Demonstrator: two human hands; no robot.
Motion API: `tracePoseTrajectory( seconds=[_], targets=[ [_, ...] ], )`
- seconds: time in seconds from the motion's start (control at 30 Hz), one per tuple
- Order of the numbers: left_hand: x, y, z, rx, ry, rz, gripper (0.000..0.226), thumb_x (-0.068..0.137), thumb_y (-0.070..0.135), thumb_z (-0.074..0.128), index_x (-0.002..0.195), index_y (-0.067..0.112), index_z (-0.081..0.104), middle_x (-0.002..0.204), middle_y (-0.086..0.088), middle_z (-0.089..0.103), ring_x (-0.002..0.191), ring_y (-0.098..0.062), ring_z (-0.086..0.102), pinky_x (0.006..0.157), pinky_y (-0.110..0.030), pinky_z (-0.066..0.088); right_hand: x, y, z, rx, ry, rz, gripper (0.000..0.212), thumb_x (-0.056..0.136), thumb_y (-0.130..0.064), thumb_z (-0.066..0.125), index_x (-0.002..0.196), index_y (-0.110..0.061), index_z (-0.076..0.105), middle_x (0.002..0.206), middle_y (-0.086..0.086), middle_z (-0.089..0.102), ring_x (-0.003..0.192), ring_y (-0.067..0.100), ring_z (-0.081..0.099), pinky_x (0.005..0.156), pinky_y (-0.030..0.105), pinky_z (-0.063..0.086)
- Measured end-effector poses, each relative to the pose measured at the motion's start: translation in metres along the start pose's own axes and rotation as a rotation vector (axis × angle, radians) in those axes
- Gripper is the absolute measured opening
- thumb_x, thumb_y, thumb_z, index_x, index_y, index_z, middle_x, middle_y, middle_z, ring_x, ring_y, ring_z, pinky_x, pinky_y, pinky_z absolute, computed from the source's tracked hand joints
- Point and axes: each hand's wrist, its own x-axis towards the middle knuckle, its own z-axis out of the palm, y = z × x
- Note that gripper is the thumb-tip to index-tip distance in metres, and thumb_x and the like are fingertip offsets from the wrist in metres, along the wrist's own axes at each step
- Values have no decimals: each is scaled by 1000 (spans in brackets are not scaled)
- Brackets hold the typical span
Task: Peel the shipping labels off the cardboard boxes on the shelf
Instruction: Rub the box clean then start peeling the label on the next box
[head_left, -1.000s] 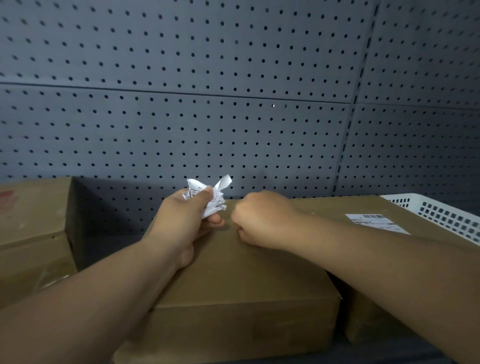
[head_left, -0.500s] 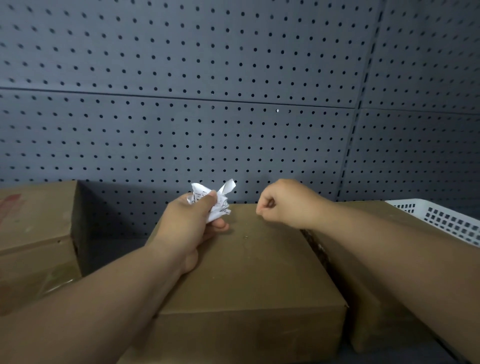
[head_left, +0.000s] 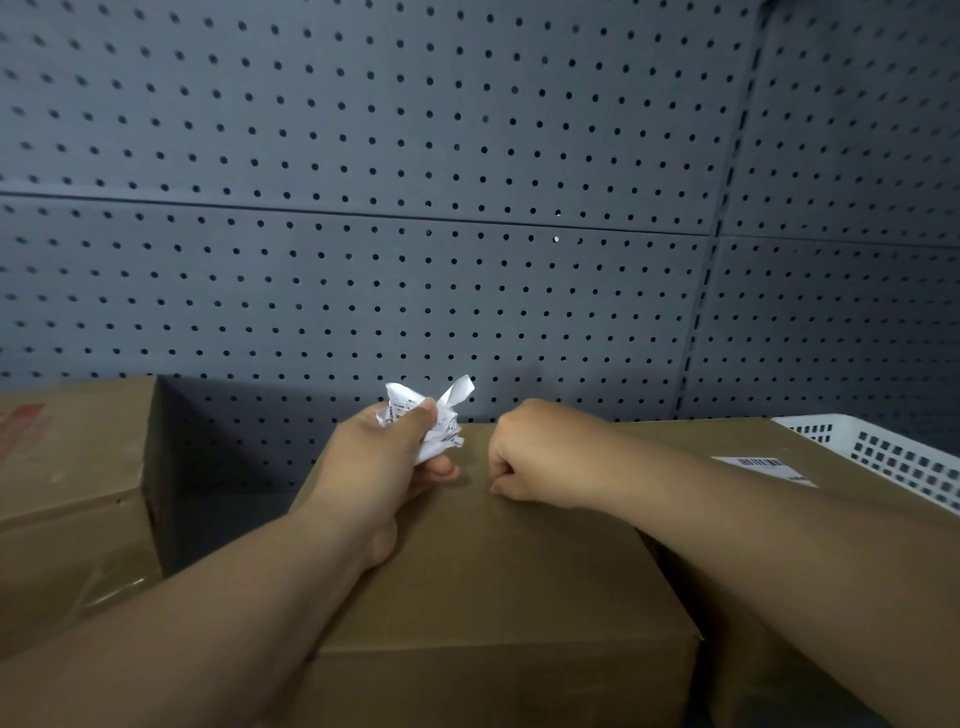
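Note:
My left hand (head_left: 382, 457) grips a crumpled white shipping label (head_left: 439, 415) above the far edge of the middle cardboard box (head_left: 498, 582). My right hand (head_left: 524, 452) is curled into a fist, its knuckles down on that box's top; whether it pinches anything is hidden. A second cardboard box (head_left: 727, 441) lies to the right, partly behind my right forearm, with a white barcode label (head_left: 763, 466) stuck flat on its top. A third cardboard box (head_left: 72, 467) stands at the left.
A grey pegboard wall (head_left: 467, 234) backs the shelf. A white perforated plastic basket (head_left: 893, 457) sits at the far right behind the right box. A dark gap separates the left box from the middle one.
My right fist, lifted half a second ago, has come back down onto the middle box's top. The label on the right box is in view again. My left hand still holds the crumpled label.

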Motion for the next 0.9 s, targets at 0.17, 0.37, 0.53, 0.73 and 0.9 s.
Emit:
tracePoseTrajectory(
  seconds=[0.17, 0.37, 0.53, 0.73, 0.9],
  targets=[
    [0, -1, 0, 3, -5, -5, 19, 96, 19, 53, 84, 7, 61, 54, -8, 59, 48, -15, 58, 68, -32, 55, 4, -18, -1, -164, -38, 33, 32, 87, 0, 49, 60, -10, 35, 63, 2, 37, 53, 16, 37, 47, 26, 29],
    [-2, 0, 1, 10, -9, -2, 20, 95, 17, 53, 81, 6, 63, 64, -12, 64, 54, -19, 59, 68, -32, 54, 3, -31, -11, -206, -117, 2, 30, 92, -3, 48, 121, -5, 52, 114, 8, 55, 110, 29, 54, 71, 29, 32],
    [-1, -1, -1, 2, -12, -6, 23, 97, 19, 51, 80, 6, 61, 55, -9, 58, 52, -18, 58, 75, -37, 54, 1, -31, -9, -157, -77, 52, 28, 87, 2, 48, 65, -8, 34, 69, 1, 37, 61, 19, 44, 46, 26, 26],
    [1, -1, 0, -11, 6, -20, 18, 96, 20, 54, 85, 8, 60, 56, -10, 59, 50, -17, 59, 69, -33, 55, 0, -20, -6, -145, -38, -21, 35, 83, -6, 54, 58, -12, 31, 59, 3, 33, 49, 16, 33, 42, 27, 24],
    [0, 1, 1, -11, 6, -13, 17, 96, 20, 55, 86, 7, 60, 57, -7, 58, 48, -15, 58, 61, -27, 57, 4, 9, 0, -39, 26, 114, 33, 76, 5, 47, 52, -11, 32, 54, 4, 31, 46, 18, 28, 46, 27, 29]
  ],
)
